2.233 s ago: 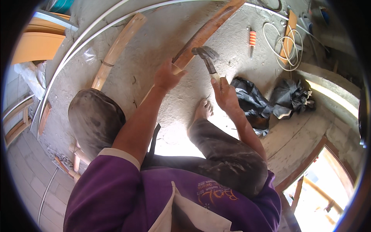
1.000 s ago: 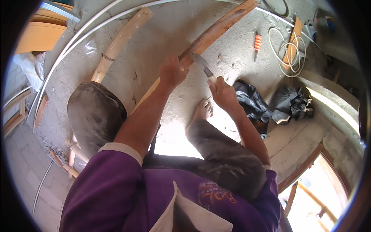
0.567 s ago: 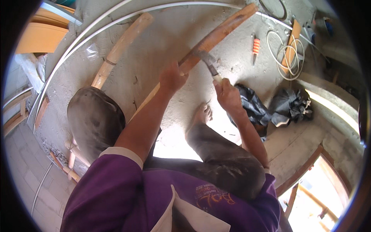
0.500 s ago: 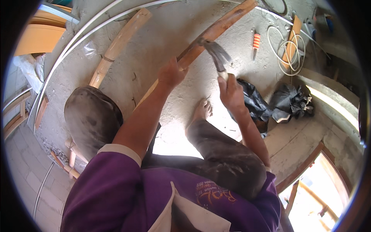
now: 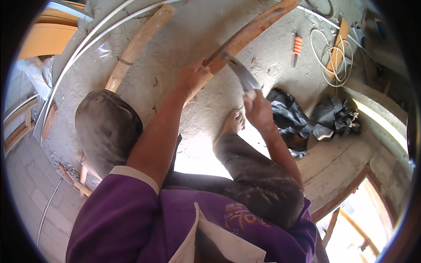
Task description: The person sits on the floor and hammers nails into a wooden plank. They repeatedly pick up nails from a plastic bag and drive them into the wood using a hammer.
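Note:
My left hand (image 5: 192, 79) is closed around the near part of a long brown wooden plank (image 5: 258, 31), which slants away to the far right. In my right hand (image 5: 259, 111) is the light-coloured handle of a hammer (image 5: 244, 74). The hammer's head lies at the plank's right edge, just beyond my left hand; whether it touches the wood I cannot tell. Below my left hand, the plank's near end is partly hidden by my forearm.
A bamboo pole (image 5: 141, 46) lies at the left, beside my knee. Further right are an orange-striped handled tool (image 5: 297, 46), a coiled white cable (image 5: 330, 65) over a wood strip, and black plastic bags (image 5: 335, 116). White pipes (image 5: 83, 48) curve along the left.
My right hand and the hammer have come slightly nearer and to the left. My left hand has shifted a little left, still on the plank. The whole view has turned slightly.

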The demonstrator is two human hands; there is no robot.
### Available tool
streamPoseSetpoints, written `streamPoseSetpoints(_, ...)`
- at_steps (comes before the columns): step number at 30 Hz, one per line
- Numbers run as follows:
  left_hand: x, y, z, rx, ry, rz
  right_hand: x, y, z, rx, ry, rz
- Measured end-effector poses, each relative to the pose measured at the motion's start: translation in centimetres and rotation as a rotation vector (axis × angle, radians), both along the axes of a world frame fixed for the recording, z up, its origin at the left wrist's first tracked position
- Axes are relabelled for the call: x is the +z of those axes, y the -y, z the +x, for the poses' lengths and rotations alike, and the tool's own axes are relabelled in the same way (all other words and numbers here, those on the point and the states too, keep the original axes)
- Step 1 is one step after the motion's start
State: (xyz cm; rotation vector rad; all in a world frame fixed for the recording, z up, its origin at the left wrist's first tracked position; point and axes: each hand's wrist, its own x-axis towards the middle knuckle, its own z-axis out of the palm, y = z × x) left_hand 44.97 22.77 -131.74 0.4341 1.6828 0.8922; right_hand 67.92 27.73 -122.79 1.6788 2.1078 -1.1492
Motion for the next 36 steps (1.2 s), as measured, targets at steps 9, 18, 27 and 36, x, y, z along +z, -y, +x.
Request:
streamPoseSetpoints(9,-0.7,1.0,0.2,-0.112,-0.28,0.093,1.0,-1.1,0.6,0.166,-0.509,0.499)
streamPoseSetpoints(18,-1.3,1.7,-0.2,-0.193,-0.324,0.083,0.3,-0.5,1.3,0.234,-0.52,0.553)
streamPoseSetpoints(27,-3.4,2.1,-0.3,-0.214,-0.441,0.145,0.9,0.3,0.4,0.181,-0.28,0.366)
streamPoseSetpoints(36,-5.5,2.3,-0.7,-0.291,-0.611,0.225,-0.4,-1.1,1.4,0.211,-0.294,0.426)
